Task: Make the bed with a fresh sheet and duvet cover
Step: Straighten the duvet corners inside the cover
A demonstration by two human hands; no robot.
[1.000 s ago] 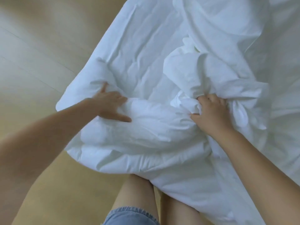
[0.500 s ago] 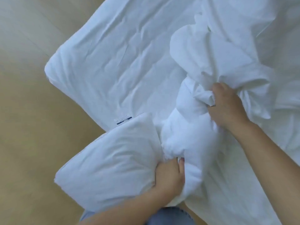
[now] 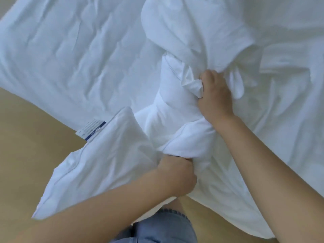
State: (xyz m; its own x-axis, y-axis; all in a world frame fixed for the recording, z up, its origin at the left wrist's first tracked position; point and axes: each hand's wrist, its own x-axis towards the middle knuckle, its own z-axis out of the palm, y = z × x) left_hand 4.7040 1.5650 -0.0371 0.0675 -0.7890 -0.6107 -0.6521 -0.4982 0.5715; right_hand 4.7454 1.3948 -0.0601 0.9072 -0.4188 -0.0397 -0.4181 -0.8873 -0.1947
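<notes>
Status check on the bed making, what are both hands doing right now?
Left hand clenched on bunched duvet. Right hand gripping crumpled white cover. Duvet corner sticks out over the floor. Nothing blocking.

Soft, even, bright light with faint shadows; edges bow from the wide lens, and the picture looks slightly blurred

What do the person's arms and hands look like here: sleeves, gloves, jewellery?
Both forearms are bare, with no sleeves in view. The left hand and right hand have no gloves, rings, watch or bracelets visible. The only clothing seen is frayed blue denim shorts at the bottom edge.
</notes>
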